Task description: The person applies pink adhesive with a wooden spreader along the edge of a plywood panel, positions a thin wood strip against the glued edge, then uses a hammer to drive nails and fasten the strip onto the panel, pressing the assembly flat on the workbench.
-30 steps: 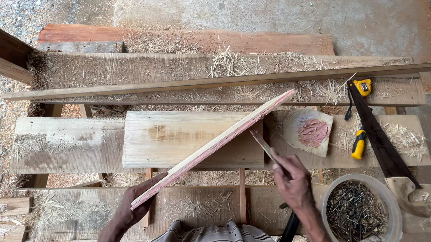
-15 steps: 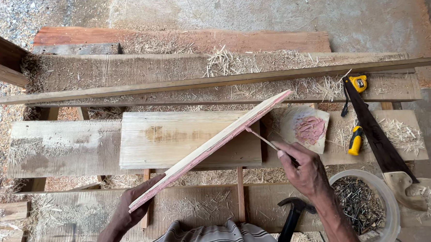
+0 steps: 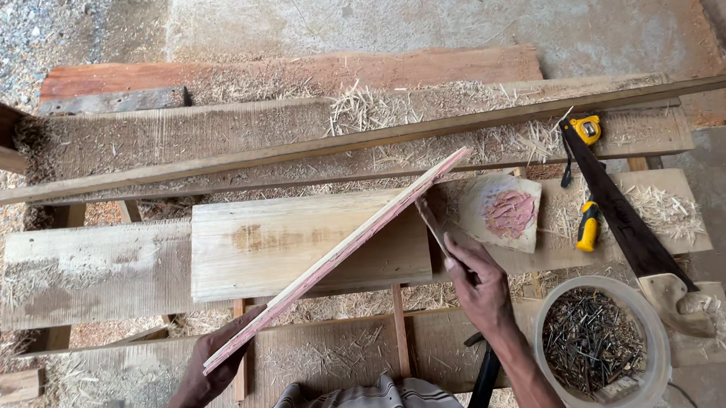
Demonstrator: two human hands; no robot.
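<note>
Two hands | left hand (image 3: 215,369) grips tilted board (image 3: 341,258) | right hand (image 3: 481,284) holds thin stick (image 3: 431,223) against it

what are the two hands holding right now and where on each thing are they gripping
The left hand grips the near lower end of the pink-edged board, tilted on edge. The right hand pinches a thin stick by its near end, its tip against the board.

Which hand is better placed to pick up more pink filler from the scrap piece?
Probably the right hand: it holds the thin stick beside the filler scrap. The left hand props the board.
</note>
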